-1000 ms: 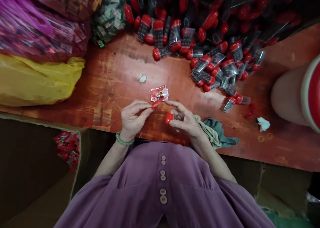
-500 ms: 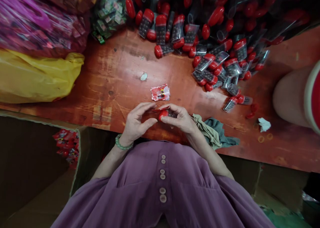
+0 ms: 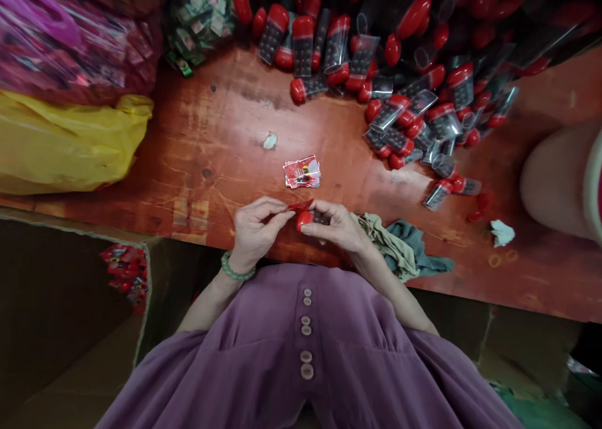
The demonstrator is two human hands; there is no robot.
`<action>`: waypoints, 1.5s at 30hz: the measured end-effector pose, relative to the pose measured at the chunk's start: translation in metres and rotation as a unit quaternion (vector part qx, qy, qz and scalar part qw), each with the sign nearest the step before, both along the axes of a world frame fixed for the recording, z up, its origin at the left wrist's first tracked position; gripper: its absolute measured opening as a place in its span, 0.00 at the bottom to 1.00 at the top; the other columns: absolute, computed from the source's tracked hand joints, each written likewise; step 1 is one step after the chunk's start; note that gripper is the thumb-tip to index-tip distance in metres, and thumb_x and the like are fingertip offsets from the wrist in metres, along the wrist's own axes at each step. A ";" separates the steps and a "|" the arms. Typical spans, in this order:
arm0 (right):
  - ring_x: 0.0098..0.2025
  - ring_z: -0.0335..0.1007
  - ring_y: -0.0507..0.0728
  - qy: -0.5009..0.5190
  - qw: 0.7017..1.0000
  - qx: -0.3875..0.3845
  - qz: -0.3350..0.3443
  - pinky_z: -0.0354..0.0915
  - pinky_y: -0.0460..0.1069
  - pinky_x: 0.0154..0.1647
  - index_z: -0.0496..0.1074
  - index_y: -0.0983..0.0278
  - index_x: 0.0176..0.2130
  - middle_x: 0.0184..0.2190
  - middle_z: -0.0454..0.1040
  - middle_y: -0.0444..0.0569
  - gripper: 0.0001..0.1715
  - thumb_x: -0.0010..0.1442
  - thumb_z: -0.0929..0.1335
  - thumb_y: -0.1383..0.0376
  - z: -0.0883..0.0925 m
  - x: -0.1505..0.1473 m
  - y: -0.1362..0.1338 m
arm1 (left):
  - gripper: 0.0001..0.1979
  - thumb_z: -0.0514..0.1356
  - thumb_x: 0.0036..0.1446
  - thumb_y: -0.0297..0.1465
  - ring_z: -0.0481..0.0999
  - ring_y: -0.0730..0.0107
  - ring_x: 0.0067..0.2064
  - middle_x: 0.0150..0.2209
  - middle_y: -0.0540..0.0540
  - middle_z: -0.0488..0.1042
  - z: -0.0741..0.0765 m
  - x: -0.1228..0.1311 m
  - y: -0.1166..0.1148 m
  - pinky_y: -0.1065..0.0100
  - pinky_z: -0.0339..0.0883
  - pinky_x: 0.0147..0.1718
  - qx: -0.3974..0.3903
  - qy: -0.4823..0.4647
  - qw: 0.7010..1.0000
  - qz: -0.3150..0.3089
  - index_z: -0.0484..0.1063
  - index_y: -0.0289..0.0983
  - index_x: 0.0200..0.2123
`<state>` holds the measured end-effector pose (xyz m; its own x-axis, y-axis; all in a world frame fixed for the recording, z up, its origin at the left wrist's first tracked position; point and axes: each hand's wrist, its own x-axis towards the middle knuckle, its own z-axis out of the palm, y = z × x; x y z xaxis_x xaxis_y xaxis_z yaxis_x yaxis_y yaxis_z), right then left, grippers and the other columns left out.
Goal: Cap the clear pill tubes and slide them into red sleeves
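table (image 3: 211,147) red-brown, worn | bag (image 3: 66,143) at 9 o'clock yellow | caps (image 3: 303,26) at 12 o'clock red | shirt (image 3: 282,366) purple | bracelet (image 3: 236,270) green

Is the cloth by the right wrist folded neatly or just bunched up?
Bunched up: the cloth lies in loose, uneven wrinkles at the edge of the table, beside the right hand.

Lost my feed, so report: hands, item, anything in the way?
Left hand pinching red slip. Right hand gripping red-capped case, slip at its cap end. Packet stack just beyond, cloth beside right hand, neither blocking.
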<state>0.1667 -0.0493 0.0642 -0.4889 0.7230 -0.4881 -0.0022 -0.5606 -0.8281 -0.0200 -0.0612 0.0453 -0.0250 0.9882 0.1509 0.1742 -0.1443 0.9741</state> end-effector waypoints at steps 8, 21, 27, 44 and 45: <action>0.21 0.58 0.45 -0.045 0.998 0.034 0.002 0.59 0.41 0.20 0.74 0.61 0.46 0.25 0.68 0.38 0.20 0.55 0.75 0.57 0.000 0.011 0.002 | 0.06 0.68 0.52 0.28 0.76 0.75 0.28 0.26 0.50 0.79 -0.007 0.003 0.001 0.72 0.72 0.30 -0.009 0.000 1.000 -0.024 0.76 0.37 0.25; 0.37 0.70 0.52 -0.083 0.991 0.106 -0.027 0.67 0.49 0.43 0.76 0.60 0.46 0.37 0.77 0.43 0.19 0.55 0.75 0.57 -0.004 0.000 0.000 | 0.07 0.62 0.59 0.28 0.80 0.72 0.30 0.30 0.47 0.82 -0.011 0.003 0.001 0.68 0.75 0.33 0.028 0.069 0.997 -0.020 0.80 0.36 0.31; 0.30 0.66 0.49 -0.102 0.991 0.084 -0.007 0.65 0.45 0.33 0.74 0.60 0.49 0.33 0.75 0.42 0.25 0.53 0.76 0.57 0.003 0.019 0.002 | 0.06 0.67 0.53 0.29 0.78 0.73 0.27 0.26 0.49 0.80 -0.015 0.004 -0.002 0.72 0.73 0.29 -0.037 0.002 0.999 -0.040 0.76 0.36 0.25; 0.16 0.56 0.42 0.075 0.996 -0.033 -0.028 0.53 0.39 0.13 0.65 0.61 0.47 0.27 0.73 0.39 0.20 0.60 0.73 0.58 0.030 0.029 -0.004 | 0.05 0.62 0.58 0.25 0.80 0.66 0.38 0.38 0.45 0.83 -0.019 -0.003 -0.004 0.62 0.75 0.40 0.225 0.198 0.953 -0.055 0.76 0.39 0.38; 0.16 0.56 0.42 0.081 0.996 -0.043 -0.023 0.52 0.38 0.13 0.64 0.61 0.49 0.28 0.73 0.38 0.22 0.60 0.73 0.58 0.030 0.029 -0.004 | 0.06 0.61 0.58 0.25 0.80 0.66 0.39 0.38 0.45 0.83 -0.019 -0.003 -0.004 0.62 0.75 0.41 0.233 0.202 0.950 -0.058 0.76 0.39 0.39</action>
